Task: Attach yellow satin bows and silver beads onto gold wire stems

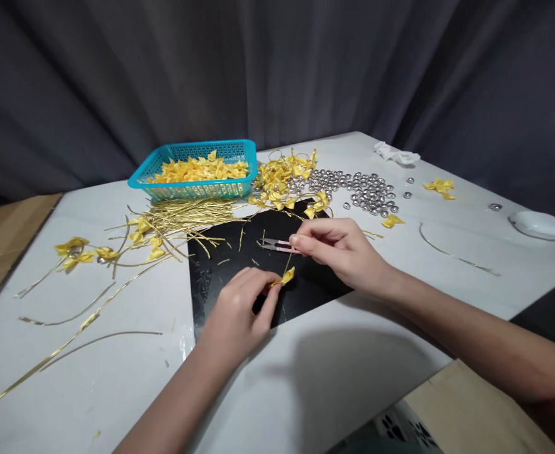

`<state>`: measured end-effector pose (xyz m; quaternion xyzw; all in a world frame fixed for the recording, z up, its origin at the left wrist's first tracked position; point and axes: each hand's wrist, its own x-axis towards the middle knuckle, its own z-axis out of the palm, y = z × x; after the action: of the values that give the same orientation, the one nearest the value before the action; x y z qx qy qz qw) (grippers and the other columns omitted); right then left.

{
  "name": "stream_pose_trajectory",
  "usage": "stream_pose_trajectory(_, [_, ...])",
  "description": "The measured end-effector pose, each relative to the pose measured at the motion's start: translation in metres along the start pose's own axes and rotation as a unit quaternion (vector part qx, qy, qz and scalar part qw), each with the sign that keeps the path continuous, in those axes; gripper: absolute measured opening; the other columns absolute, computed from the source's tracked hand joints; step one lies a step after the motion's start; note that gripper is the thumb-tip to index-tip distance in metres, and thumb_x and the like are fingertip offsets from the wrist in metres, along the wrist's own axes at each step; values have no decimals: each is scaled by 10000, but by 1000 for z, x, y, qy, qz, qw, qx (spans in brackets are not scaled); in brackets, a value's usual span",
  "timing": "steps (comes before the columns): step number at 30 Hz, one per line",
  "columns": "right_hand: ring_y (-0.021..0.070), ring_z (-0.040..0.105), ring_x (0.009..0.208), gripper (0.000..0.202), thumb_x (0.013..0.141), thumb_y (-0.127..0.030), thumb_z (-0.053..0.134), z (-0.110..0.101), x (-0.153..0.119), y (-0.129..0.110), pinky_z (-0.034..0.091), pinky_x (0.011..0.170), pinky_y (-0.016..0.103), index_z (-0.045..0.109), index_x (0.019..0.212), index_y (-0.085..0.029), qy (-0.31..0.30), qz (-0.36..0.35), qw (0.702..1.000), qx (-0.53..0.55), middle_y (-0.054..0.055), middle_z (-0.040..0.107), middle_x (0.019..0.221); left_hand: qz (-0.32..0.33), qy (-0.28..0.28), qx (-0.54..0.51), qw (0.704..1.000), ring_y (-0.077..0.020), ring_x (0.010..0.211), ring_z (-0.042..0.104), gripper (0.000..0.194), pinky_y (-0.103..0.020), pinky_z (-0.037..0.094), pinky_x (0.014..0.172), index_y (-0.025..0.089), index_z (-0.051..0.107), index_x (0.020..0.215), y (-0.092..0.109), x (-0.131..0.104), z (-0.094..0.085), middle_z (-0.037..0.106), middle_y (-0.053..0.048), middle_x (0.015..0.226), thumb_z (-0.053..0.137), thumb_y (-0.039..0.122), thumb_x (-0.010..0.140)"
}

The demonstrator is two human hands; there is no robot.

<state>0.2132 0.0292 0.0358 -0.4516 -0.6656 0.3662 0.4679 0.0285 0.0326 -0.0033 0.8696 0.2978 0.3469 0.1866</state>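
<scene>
Pinched between the fingertips of my left hand (242, 306) is a small yellow ribbon bow (288, 275), partly hidden by the fingers. A thin gold wire (289, 258) sticks up from it toward my right hand (341, 249). That hand is closed on a pair of small pink-handled thread snips (277, 245), whose blades are apart and point left above a black mat (318, 275). Both hands are over the mat, the left one nearer to me. Short wire offcuts lie about on the mat. A heap of gold wires (187, 216) rests at its far left edge.
Beyond the wires stands a blue basket (192, 192) of yellow bows. To its right lie wired yellow bows (282, 176) and many silver beads (369, 192). A white dish (537, 225) sits at the right, a crumpled tissue (395, 153) behind. Loose wires (69, 318) lie at left.
</scene>
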Motion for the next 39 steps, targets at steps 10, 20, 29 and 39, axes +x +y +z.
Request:
stream_pose_trajectory(10, [51,270,485,305,841,-262,521,0,2,1,212,460,214,493,563,-138,-92,4,991,-93,-63,324,504,-66,-52,-14,996,-158,658,559,129,-268,438,619,121,617,806,-2,-2,2,619,-54,701,493,126,837])
stream_pose_trajectory(20, [60,272,481,278,802,-388,591,0,6,10,200,436,205,629,834,-115,-214,179,959,-56,-72,340,527,-329,-7,-304,894,-97,559,517,160,-196,418,539,147,649,690,-3,5,-5,630,-1,633,612,296,735])
stream_pose_trajectory(29, [42,291,474,352,749,-468,642,8,4,8,187,453,211,598,730,-120,-209,243,946,48,-71,400,533,-355,42,-391,848,-92,562,552,100,-189,459,571,160,678,713,-3,9,-10,649,18,607,707,213,633])
stream_pose_trajectory(39, [43,306,484,380,686,-483,693,10,5,18,177,468,217,588,731,-121,-190,239,949,77,-63,452,552,-349,24,-395,850,-96,578,547,107,-197,445,584,143,667,710,-4,7,-10,637,6,611,695,236,666])
